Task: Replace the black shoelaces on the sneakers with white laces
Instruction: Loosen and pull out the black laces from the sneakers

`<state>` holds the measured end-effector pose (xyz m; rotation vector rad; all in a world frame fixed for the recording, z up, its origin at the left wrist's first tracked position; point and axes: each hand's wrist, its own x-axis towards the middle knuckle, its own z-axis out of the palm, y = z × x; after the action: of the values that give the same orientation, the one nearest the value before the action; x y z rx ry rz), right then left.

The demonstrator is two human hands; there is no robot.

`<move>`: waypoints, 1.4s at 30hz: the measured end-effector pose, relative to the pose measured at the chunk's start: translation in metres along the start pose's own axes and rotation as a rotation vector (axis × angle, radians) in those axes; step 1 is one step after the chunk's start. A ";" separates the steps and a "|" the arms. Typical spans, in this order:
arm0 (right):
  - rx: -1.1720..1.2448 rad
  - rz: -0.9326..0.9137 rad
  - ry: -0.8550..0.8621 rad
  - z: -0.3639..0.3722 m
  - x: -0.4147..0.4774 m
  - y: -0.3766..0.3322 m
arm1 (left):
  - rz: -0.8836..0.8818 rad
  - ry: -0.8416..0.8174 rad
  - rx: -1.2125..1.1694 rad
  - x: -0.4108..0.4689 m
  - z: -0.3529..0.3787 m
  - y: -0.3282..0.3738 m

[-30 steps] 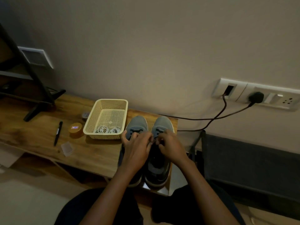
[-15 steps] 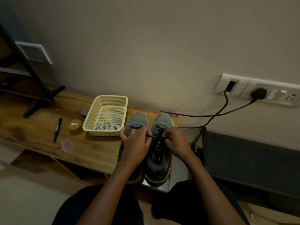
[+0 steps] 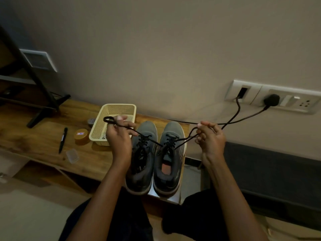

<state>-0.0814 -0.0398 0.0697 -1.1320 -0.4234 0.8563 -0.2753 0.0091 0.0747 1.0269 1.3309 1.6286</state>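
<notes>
- Two grey sneakers [image 3: 171, 129] side by side on worktop [image 3: 43, 141], beside basket [image 3: 118, 108].
- Left hand [image 3: 119, 136] and right hand [image 3: 210, 138] held apart, each pinching one end of black lace [image 3: 135, 132] from right-side sneaker.

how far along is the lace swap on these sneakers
Early. Done: the right-hand sneaker has its black lace untied, with the ends pulled out sideways. In hand: the left hand and right hand each grip one end. Left: that lace is threaded through its eyelets, the left-hand sneaker is fully laced in black, and no white lace is on either shoe.
</notes>
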 end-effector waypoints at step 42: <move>-1.456 -0.342 -0.029 0.007 -0.022 0.067 | 0.585 -0.540 1.175 -0.039 0.038 -0.073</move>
<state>-0.1248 -0.0416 0.0137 -2.2552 -1.3274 0.1368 -0.2201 -0.0023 0.0028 2.5077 1.6522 0.6391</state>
